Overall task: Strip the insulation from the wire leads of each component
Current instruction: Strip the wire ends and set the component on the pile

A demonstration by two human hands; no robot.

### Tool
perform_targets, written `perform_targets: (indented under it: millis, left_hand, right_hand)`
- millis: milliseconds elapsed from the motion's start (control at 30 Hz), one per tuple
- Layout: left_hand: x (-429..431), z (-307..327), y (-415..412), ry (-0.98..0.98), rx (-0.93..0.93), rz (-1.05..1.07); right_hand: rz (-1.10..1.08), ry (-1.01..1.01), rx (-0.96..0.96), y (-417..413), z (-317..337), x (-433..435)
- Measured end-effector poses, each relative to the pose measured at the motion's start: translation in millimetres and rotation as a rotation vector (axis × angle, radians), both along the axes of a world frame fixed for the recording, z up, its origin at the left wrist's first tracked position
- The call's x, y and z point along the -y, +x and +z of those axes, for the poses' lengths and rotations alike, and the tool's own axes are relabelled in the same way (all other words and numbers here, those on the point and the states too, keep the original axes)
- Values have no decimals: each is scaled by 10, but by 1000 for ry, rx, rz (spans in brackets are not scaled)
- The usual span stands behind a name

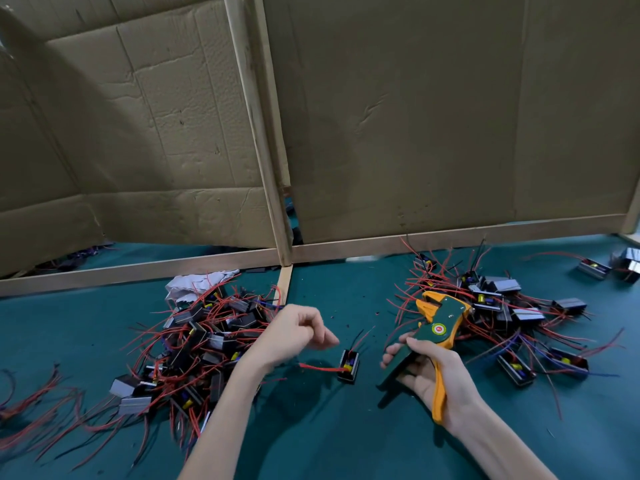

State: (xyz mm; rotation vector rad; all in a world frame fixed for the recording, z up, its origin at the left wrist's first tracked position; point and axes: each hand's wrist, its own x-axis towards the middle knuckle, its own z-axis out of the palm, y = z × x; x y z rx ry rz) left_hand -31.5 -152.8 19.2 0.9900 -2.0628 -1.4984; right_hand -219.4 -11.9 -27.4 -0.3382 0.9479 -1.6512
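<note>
One component (349, 366) lies loose on the green table (329, 438), and neither hand grips it. The left hand (294, 332) hovers just up and left of the component, fingers loosely curled and holding nothing. Its fingertips are near the component but clear of it. The component's red lead (318, 367) trails left, under that hand. Just right of the component, the right hand (433, 372) wraps around the handles of the stripper (440, 323), whose orange head points up and away. Piles of components sit on either side, one far left (207, 337) and one far right (502, 306).
</note>
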Motion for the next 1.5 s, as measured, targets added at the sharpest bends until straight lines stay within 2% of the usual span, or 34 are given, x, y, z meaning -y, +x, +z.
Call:
perform_targets:
  millis: [67, 167, 233, 433, 600, 833, 1067, 1500]
  left_hand:
    - [17, -34, -91, -42, 23, 74]
    - [-28, -190, -265, -217, 221, -12]
    - [-78, -295, -373, -287, 273, -41]
    - [-116, -431, -444, -263, 109, 31]
    - [-77, -342, -362, -53, -145, 68]
    - [-90, -120, -296, 53, -371, 83]
    - [-147, -17, -310, 59, -408, 72]
    - [-216, 22, -337, 17, -300, 49]
  right_hand:
    - [6, 4, -9, -1, -3, -4]
    - [23, 17, -28, 7, -2, -5]
    - [33, 26, -38, 13, -2, -8]
    - [99, 33, -99, 19, 38, -17]
    - [235, 47, -128, 0, 72, -61]
    - [366, 19, -97, 24, 108, -95]
    - [456, -42, -143, 27, 119, -134]
    - [543, -52, -272, 7, 115, -151]
